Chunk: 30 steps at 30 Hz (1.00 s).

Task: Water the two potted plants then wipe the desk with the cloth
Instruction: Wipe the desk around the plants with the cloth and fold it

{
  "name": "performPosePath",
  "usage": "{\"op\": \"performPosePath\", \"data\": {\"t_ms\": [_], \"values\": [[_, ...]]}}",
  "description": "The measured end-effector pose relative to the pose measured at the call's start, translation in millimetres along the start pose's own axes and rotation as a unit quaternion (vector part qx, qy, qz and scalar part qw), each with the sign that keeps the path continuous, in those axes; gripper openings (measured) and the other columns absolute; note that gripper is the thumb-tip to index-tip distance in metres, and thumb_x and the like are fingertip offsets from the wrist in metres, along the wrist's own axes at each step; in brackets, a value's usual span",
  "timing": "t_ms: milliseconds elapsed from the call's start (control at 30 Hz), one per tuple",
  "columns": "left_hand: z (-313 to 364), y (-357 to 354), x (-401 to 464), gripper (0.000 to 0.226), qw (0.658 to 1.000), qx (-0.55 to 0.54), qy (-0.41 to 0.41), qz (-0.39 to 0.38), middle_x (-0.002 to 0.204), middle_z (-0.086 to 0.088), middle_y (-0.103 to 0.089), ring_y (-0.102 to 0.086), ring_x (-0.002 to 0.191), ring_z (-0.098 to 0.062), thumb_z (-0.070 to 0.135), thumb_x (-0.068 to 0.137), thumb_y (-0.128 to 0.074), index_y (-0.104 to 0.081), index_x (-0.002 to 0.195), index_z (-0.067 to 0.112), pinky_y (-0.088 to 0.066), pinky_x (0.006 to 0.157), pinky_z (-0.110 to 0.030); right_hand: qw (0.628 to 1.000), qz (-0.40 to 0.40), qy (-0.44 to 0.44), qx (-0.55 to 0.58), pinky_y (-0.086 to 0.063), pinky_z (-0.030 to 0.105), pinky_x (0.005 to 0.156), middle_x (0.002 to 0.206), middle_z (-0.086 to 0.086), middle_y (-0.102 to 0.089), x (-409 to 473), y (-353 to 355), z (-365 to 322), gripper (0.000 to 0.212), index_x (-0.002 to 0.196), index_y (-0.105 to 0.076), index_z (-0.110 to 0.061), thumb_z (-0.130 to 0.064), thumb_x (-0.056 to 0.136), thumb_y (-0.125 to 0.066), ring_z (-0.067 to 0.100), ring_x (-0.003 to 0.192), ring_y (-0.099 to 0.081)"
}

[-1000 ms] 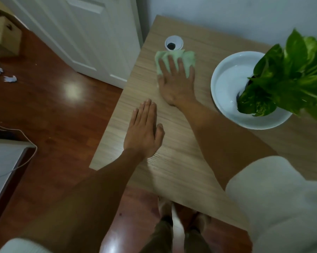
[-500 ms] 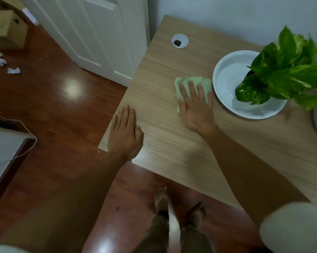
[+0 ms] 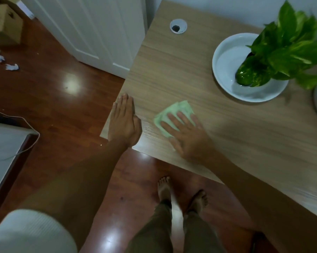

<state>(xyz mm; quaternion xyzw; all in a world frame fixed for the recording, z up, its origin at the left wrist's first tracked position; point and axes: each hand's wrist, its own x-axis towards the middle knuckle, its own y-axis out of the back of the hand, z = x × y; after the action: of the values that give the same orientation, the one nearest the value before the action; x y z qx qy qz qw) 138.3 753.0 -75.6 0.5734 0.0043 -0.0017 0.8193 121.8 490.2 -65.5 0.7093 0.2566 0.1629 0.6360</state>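
Since a second ago your right hand [image 3: 188,136] slides the cloth [image 3: 172,117] from the far edge toward the near left corner of the desk [image 3: 245,143], flat-palmed, pressing rather than gripping; your left hand [image 3: 125,123] lies open there, bracing you.

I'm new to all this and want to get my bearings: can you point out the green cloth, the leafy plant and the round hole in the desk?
green cloth [image 3: 179,110]: head view, on its bare far part beyond the fingers.
leafy plant [image 3: 289,52]: head view, on a central leaf.
round hole [image 3: 176,28]: head view, on its dark opening.
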Motion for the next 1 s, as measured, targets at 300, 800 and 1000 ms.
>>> {"op": "performPosePath", "data": {"t_ms": [300,800,1000], "values": [[4.9,-3.4,0.7,0.070,1.000,0.023,0.007,0.007,0.168,-0.022,-0.021,-0.012,0.158,-0.032,0.028,0.095,-0.023,-0.023,0.158,-0.003,-0.009,0.130,-0.046,0.984,0.024,-0.168,0.055,-0.009,0.057,0.127,0.174,-0.006,-0.018,69.4,12.3,-17.2,0.060,0.165,-0.020,-0.037,-0.048,0.106,-0.020,0.030,0.162,-0.014],[114.9,-33.2,0.5,0.064,0.991,-0.013,-0.125,-0.050,0.169,-0.014,-0.022,-0.013,0.159,-0.026,0.030,0.102,-0.023,-0.026,0.159,0.003,-0.009,0.130,-0.044,0.980,0.031,-0.195,0.022,-0.011,0.057,0.128,0.174,-0.001,-0.021,-39.4,10.4,35.3,0.060,0.166,-0.022,-0.032,-0.046,0.108,-0.023,0.031,0.161,-0.017],[150.8,-45.4,1.5,0.063,0.984,-0.011,-0.166,-0.064,0.170,-0.013,-0.021,-0.011,0.160,-0.025,0.030,0.102,-0.021,-0.026,0.160,0.005,-0.005,0.130,-0.044,0.994,-0.014,-0.103,-0.029,-0.030,0.058,0.119,0.169,0.003,-0.035,-175.2,0.2,74.3,0.060,0.162,-0.031,-0.034,-0.043,0.103,-0.039,0.034,0.154,-0.034]]}}
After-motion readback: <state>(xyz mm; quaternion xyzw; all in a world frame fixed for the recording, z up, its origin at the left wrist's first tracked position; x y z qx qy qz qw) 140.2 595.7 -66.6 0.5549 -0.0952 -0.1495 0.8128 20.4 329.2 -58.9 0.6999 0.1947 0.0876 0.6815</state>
